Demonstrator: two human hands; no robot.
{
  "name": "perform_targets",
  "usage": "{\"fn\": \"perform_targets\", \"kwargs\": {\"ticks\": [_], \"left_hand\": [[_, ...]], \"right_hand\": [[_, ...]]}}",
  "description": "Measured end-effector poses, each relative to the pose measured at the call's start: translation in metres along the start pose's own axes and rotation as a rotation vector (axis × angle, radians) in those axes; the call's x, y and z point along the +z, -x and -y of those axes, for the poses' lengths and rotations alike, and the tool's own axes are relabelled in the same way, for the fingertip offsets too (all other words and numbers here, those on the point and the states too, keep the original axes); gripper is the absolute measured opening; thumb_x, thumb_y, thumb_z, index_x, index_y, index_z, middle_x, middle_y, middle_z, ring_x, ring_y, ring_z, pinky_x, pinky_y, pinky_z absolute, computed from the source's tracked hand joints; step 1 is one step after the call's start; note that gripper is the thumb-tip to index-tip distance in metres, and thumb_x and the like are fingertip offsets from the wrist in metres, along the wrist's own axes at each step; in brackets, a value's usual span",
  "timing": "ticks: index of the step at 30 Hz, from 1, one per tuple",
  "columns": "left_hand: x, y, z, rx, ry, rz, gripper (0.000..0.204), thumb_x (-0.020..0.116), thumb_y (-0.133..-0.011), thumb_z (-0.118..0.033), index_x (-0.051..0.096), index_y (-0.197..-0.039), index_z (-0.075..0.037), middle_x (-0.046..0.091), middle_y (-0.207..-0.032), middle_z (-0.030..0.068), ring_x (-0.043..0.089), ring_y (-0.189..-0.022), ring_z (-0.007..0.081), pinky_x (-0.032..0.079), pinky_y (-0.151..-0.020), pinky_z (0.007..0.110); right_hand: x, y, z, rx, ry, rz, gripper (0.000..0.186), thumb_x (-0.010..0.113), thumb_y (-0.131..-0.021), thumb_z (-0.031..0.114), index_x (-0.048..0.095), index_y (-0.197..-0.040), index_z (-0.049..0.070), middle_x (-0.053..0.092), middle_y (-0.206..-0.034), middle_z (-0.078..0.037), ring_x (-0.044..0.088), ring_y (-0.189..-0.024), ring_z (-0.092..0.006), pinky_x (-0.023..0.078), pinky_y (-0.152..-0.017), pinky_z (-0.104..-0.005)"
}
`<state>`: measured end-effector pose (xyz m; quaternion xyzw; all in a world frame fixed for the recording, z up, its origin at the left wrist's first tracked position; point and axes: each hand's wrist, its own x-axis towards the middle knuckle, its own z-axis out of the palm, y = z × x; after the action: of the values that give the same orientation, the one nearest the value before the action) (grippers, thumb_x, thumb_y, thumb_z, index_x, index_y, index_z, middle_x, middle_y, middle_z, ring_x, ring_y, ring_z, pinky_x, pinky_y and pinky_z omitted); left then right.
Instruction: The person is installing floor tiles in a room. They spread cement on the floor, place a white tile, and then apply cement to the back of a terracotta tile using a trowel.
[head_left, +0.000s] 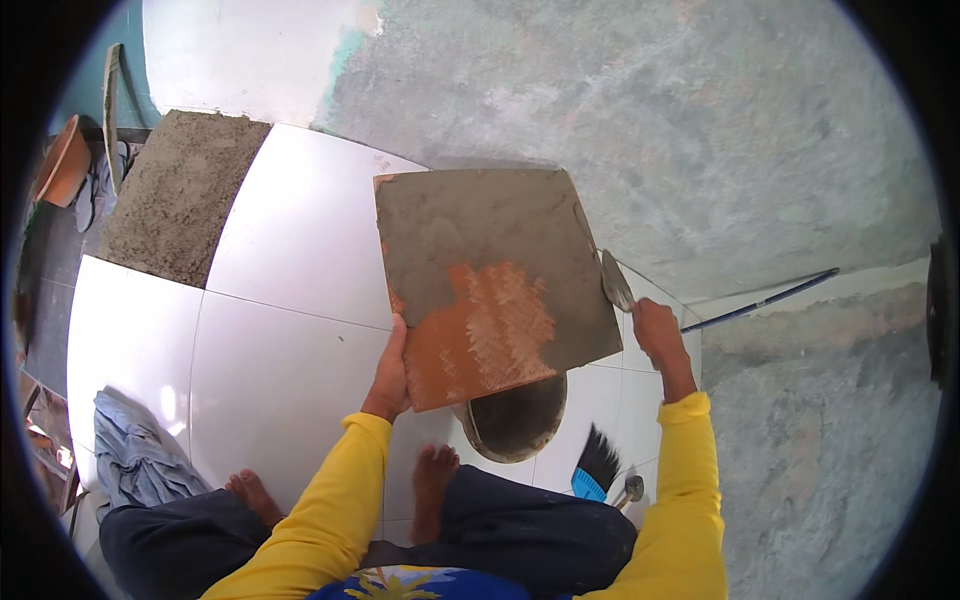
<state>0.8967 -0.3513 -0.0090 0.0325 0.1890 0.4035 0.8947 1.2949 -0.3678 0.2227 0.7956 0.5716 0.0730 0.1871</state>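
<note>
My left hand [390,372] grips the lower left edge of a square tile [480,330], held up with its orange-brown back toward me. Wet grey mortar [480,220] covers the top and right side of that back; the lower left part is bare, with a ridged pattern. At the tile's right edge, my right hand [658,335] is closed round the handle of a trowel [616,282], its blade against the mortared edge. Below the tile stands a bucket [515,418], partly hidden by it.
White tiles [280,350] cover the floor, with a mortar bed [185,195] at the far left. A blue brush [595,465] and a hammer-like tool [632,488] lie by my right knee. A cloth [150,450] lies left; a dark rod [760,302] lies along the wall [640,130].
</note>
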Motion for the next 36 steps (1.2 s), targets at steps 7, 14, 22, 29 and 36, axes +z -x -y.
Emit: {"fn": "perform_targets", "kwargs": {"ticks": [7, 14, 22, 29, 36], "left_hand": [[-0.001, 0.0, 0.002, -0.01, 0.049, 0.076, 0.084, 0.039, -0.109, -0.069, 0.045, -0.156, 0.0, 0.06, -0.15, 0.0166, 0.06, -0.135, 0.0277, 0.049, -0.116, 0.041], [-0.005, 0.001, -0.004, 0.0, 0.014, 0.089, 0.082, 0.035, -0.11, -0.068, 0.045, -0.156, 0.0, 0.059, -0.152, 0.016, 0.058, -0.137, 0.0262, 0.047, -0.117, 0.04], [0.014, 0.003, 0.002, -0.019, 0.014, 0.12, 0.079, 0.034, -0.112, -0.065, 0.046, -0.156, -0.001, 0.059, -0.152, 0.0152, 0.058, -0.137, 0.0248, 0.045, -0.118, 0.039], [0.034, 0.01, -0.013, 0.067, -0.003, 0.075, 0.077, 0.037, -0.112, -0.062, 0.042, -0.158, 0.0, 0.057, -0.153, 0.0157, 0.058, -0.137, 0.0253, 0.045, -0.118, 0.039], [0.059, 0.012, -0.001, 0.041, -0.04, 0.091, 0.079, 0.037, -0.111, -0.066, 0.045, -0.155, -0.001, 0.058, -0.151, 0.0161, 0.06, -0.135, 0.0279, 0.048, -0.115, 0.042]], "right_hand": [[-0.039, -0.017, 0.038, 0.095, -0.671, 0.085, 0.04, 0.048, -0.112, 0.03, 0.065, -0.098, -0.003, 0.067, -0.073, -0.018, 0.067, -0.054, -0.0304, 0.055, -0.055, -0.0434], [-0.069, -0.029, 0.115, 0.042, -0.793, 0.363, 0.04, 0.046, -0.111, 0.031, 0.067, -0.102, -0.003, 0.065, -0.074, -0.016, 0.063, -0.049, -0.0277, 0.055, -0.054, -0.0421], [-0.017, 0.001, 0.038, -0.047, -0.338, 0.112, 0.038, 0.051, -0.11, 0.032, 0.068, -0.102, -0.001, 0.071, -0.085, -0.023, 0.071, -0.074, -0.042, 0.057, -0.073, -0.0556], [-0.076, 0.14, 0.093, 0.184, -0.766, 0.342, 0.03, 0.062, -0.107, 0.028, 0.065, -0.098, 0.0, 0.063, -0.068, -0.012, 0.062, -0.055, -0.0201, 0.051, -0.057, -0.0364], [-0.023, 0.251, 0.035, 0.061, -0.398, 0.329, 0.041, 0.069, -0.103, 0.042, 0.065, -0.1, 0.002, 0.073, -0.08, -0.016, 0.074, -0.077, -0.0357, 0.056, -0.07, -0.0484]]}}
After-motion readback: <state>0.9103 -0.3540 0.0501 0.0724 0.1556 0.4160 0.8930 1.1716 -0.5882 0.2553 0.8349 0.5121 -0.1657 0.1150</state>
